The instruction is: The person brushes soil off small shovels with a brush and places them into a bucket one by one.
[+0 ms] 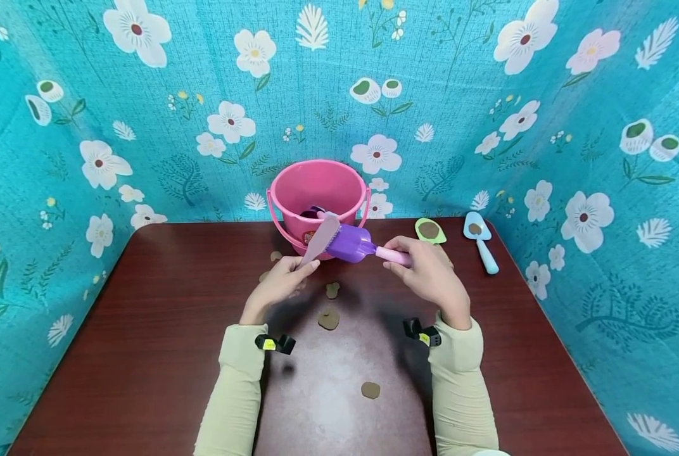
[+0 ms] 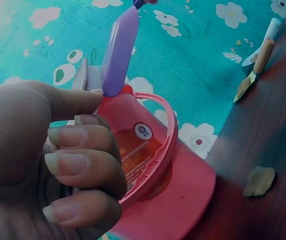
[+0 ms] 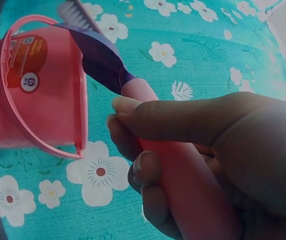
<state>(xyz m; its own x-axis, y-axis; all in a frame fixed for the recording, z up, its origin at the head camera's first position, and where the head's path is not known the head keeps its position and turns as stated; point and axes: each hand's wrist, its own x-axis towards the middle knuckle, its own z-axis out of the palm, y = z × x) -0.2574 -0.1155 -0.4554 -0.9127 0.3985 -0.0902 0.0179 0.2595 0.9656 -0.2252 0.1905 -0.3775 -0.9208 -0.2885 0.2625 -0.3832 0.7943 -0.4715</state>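
A purple shovel (image 1: pixel 351 243) with a pink handle is gripped by my right hand (image 1: pixel 431 272); the right wrist view shows fingers curled round the handle (image 3: pixel 182 175). My left hand (image 1: pixel 277 285) holds a pale purple brush (image 1: pixel 320 239), its bristles facing the shovel's blade; in the left wrist view the brush (image 2: pixel 81 76) is partly hidden behind the thumb. Blade and bristles meet or nearly meet, just in front of the pink bucket (image 1: pixel 282 190). Inside the bucket lie dark and purple items, partly covered by the brush.
At the back right lie a green shovel (image 1: pixel 437 237) and a light blue shovel (image 1: pixel 486 253), each with a brown patch. Several flat brown pieces are on the table, among them one (image 1: pixel 329 318) in the middle and one (image 1: pixel 370 389) nearer. Flowered cloth (image 1: pixel 203 82) hangs behind.
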